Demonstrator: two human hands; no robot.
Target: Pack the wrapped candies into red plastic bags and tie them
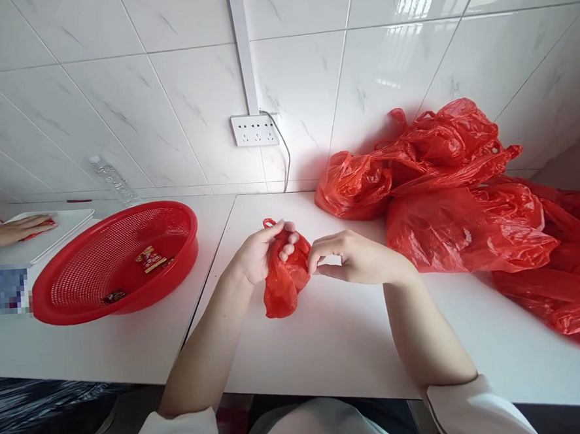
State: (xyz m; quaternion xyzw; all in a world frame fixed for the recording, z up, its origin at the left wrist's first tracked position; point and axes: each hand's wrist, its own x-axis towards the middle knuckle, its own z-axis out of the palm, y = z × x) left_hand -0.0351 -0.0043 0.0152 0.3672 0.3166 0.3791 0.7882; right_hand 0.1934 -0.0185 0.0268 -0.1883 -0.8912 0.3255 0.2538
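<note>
My left hand (262,250) is closed around the gathered part of a small red plastic bag (282,296), held above the white table in front of me. One loop of the bag sticks up beyond my left fingers, and its crumpled lower part hangs beneath them. At the bag's right edge, my right hand (354,257) is bent into a pinch, its thumb and fingertips meeting on the plastic. Whether anything is inside the bag, I cannot tell.
Several filled red plastic bags (467,226) are heaped on the right against the tiled wall. On the left stands a red plastic basket (188,249) with small wrapped packets (151,258). Behind it leans a clear bottle (115,180). Another person's hand (20,229) rests over a white tray (74,220).
</note>
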